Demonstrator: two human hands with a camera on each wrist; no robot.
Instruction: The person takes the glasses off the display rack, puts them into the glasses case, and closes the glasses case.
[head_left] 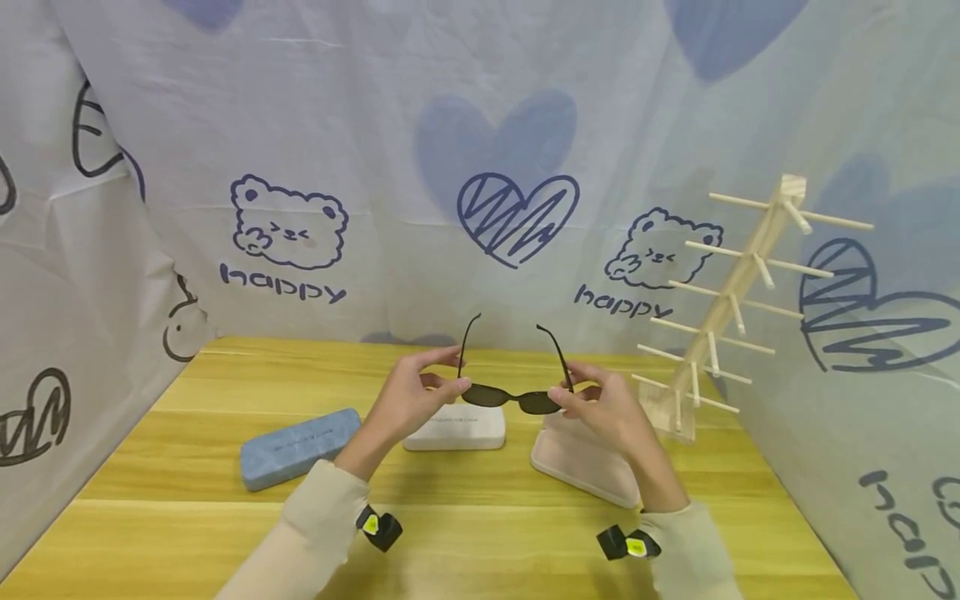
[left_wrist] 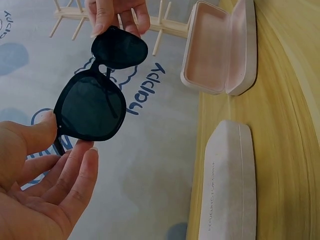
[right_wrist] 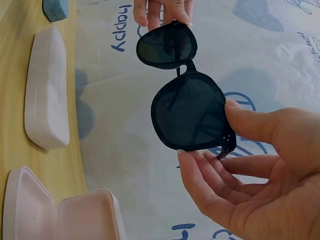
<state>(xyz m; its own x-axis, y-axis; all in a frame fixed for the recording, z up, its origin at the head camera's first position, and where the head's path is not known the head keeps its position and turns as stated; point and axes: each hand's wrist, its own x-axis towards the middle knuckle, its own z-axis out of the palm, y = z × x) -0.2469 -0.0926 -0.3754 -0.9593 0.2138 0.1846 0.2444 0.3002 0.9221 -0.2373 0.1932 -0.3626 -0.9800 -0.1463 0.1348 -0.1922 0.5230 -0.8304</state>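
Observation:
Black sunglasses (head_left: 510,398) with dark lenses are held up above the table, their temples unfolded and pointing away. My left hand (head_left: 420,390) pinches the left end of the frame between thumb and fingers. At the opposite end, my right hand (head_left: 600,402) pinches the frame near the hinge. The left wrist view shows the left thumb at the rim of the near lens (left_wrist: 92,107). Below and behind the sunglasses lie a closed white glasses case (head_left: 454,433) and an open case with pink lining (head_left: 581,462), partly covered by the right hand.
A closed blue glasses case (head_left: 300,450) lies at the left of the wooden table (head_left: 480,533). On the right stands a wooden rack (head_left: 723,308) with several pegs sticking out. A patterned cloth (head_left: 390,167) hangs behind the table and along both sides.

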